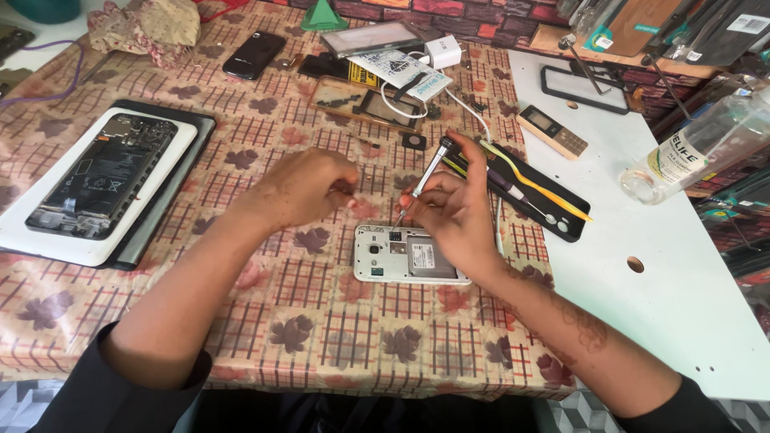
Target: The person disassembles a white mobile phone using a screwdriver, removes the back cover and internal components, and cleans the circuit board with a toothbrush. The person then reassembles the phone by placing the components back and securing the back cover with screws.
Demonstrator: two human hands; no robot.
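A small white phone (pixel 385 261) lies face down with its back cover off on the patterned tablecloth (pixel 321 321). My right hand (pixel 457 212) holds a thin metal screwdriver (pixel 423 178), its tip down at the phone's top edge. My left hand (pixel 309 188) hovers just left of the tip with fingers pinched together; whether something tiny sits between them I cannot tell.
An opened dark phone (pixel 104 176) rests on a white pad at the left. A black tool tray (pixel 545 200) with a yellow pry tool lies right of my hands. A clear bottle (pixel 698 144), a small keypad phone (pixel 552 131), chargers and phone parts crowd the back.
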